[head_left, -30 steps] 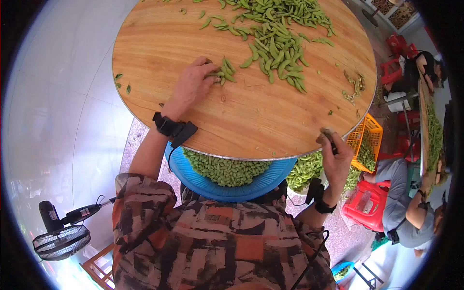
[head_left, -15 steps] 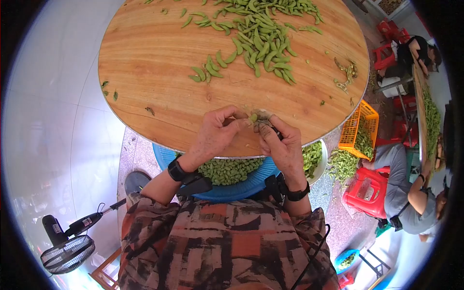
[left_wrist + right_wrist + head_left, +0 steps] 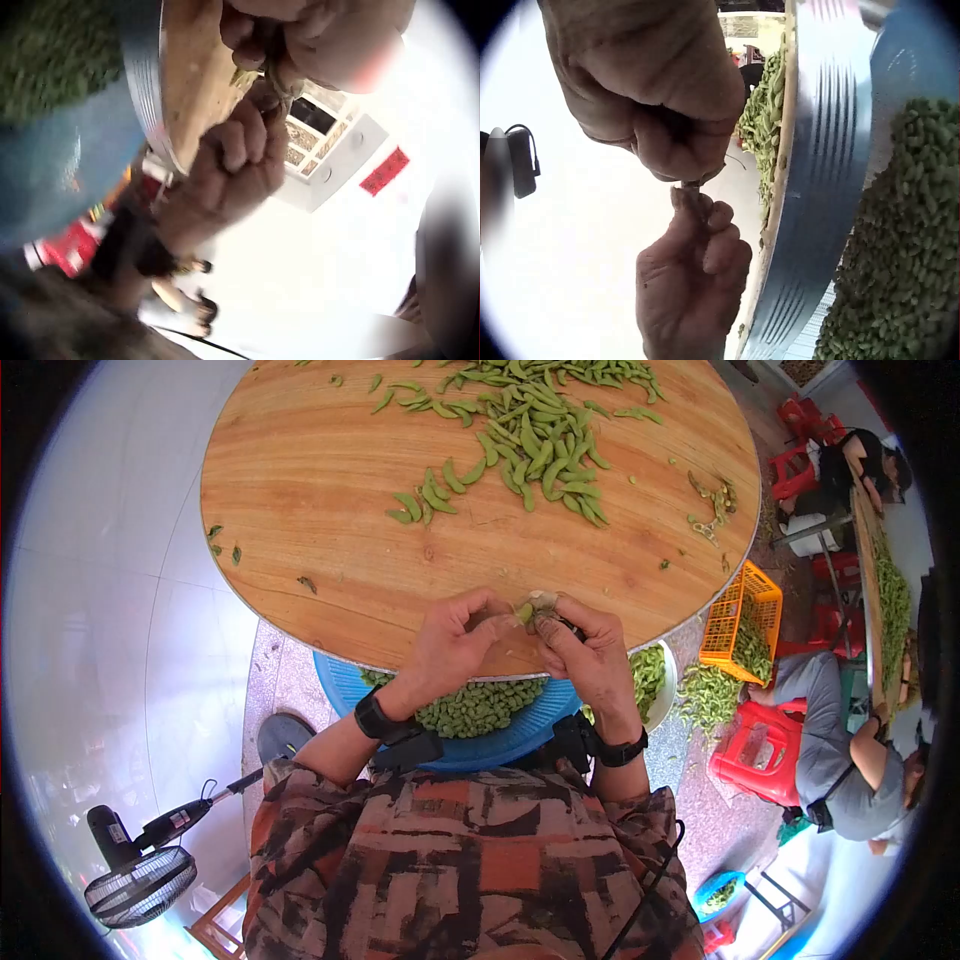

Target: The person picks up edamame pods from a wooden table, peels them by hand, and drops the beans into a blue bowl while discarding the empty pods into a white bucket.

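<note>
Soybean pod (image 3: 525,613) above near edge of worktop (image 3: 330,480), head view: left hand (image 3: 455,638) and right hand (image 3: 590,645) pinch it, each grip closed; shelling seems in hand. Left wrist view: pinch blurred, beside worktop. Right wrist view: shelled beans (image 3: 911,232) in blue basin (image 3: 922,45) below worktop; next move likely calls for pressing beans out.

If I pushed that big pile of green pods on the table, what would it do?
The pile of green pods would probably spread apart, because the pods overlap loosely. Each pod is likely light, being small and slim. They probably wouldn't roll far across the wooden table, since many are curved.
</note>
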The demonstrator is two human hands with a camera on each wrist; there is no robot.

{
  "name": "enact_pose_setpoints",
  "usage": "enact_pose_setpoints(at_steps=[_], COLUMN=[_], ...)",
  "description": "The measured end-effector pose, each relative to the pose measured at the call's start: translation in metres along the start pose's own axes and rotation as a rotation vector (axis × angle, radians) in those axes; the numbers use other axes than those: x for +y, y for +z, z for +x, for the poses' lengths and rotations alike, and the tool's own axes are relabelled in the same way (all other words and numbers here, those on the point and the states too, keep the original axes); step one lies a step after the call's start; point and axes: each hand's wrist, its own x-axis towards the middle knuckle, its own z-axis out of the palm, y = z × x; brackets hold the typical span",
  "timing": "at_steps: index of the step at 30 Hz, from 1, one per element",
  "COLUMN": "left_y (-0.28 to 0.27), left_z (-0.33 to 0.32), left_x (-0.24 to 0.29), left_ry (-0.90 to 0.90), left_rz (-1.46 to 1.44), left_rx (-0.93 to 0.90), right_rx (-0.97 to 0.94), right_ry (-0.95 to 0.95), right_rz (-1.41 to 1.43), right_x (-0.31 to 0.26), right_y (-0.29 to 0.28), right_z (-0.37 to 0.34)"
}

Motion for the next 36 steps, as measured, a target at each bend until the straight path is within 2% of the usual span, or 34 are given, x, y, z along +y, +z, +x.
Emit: enact_pose_setpoints(at_steps=[2,3,5,6,8,9,10,11,12,14,17,18,20,21,23,26,30,32,33,35,36], left_y=[-0.002,0.0,0.006,0.005,0.001,0.001,0.002,0.001,-0.004,-0.017,-0.023,-0.022,-0.017,-0.013,-0.007,-0.012,-0.011,-0.011,-0.01,-0.006,-0.006], left_z=[-0.003,-0.005,-0.007,-0.006,-0.002,-0.001,0.001,0.003,0.007,0.012,0.009,0.006,-0.002,-0.005,-0.01,-0.015,-0.017,-0.016,-0.016,-0.018,-0.018], left_x=[-0.006,-0.006,-0.006,-0.006,-0.009,-0.008,-0.005,-0.002,0.004,0.016,0.022,0.018,0.007,0.01,0.016,-0.001,-0.001,0.003,0.005,0.01,0.008], left_ry=[-0.503,-0.503,-0.512,-0.512,-0.436,-0.437,-0.337,-0.234,-0.235,-0.227,-0.244,-0.245,-0.285,-0.286,-0.456,-0.409,-0.374,-0.346,-0.346,-0.377,-0.379], left_rz=[-0.903,-0.903,-1.162,-1.162,-1.012,-1.012,-0.682,-0.354,-0.354,0.004,0.013,0.013,-0.301,-0.301,-0.781,-0.905,-0.862,-0.682,-0.682,-0.775,-0.775], left_rx=[-0.21,-0.21,-0.228,-0.228,-0.354,-0.354,-0.329,-0.298,-0.296,-0.469,-0.495,-0.494,-0.41,-0.408,-0.263,-0.355,-0.372,-0.363,-0.363,-0.252,-0.25], right_rx=[-0.049,-0.092,-0.136,-0.109,-0.079,-0.011,0.059,0.058,0.049,0.037,0.069,0.1,0.128,0.135,0.139,0.111,0.043,0.035,0.041,0.044,0.039], right_ry=[0.048,0.079,0.111,0.098,0.086,-0.142,-0.37,-0.369,-0.365,-0.358,-0.393,-0.439,-0.486,-0.488,-0.489,-0.527,-0.455,-0.443,-0.456,-0.466,-0.427], right_rz=[0.109,0.212,0.315,0.261,0.208,-0.186,-0.58,-0.58,-0.623,-0.665,-0.646,-0.731,-0.817,-0.787,-0.757,-0.839,-0.783,-0.769,-0.783,-0.797,-0.714], right_x=[0.003,0.005,0.005,0.004,0.001,0.0,-0.001,-0.005,-0.009,-0.009,-0.003,-0.002,0.0,0.001,0.001,-0.003,-0.003,-0.002,-0.003,-0.002,0.0], right_y=[-0.007,-0.01,-0.01,-0.009,-0.005,0.0,0.003,0.006,0.008,0.012,0.017,0.02,0.026,0.031,0.033,0.027,0.024,0.025,0.027,0.026,0.024], right_z=[0.001,0.002,0.002,0.0,-0.002,-0.002,-0.002,-0.004,-0.007,-0.009,-0.008,-0.008,-0.009,-0.01,-0.01,-0.01,-0.012,-0.013,-0.013,-0.014,-0.014])
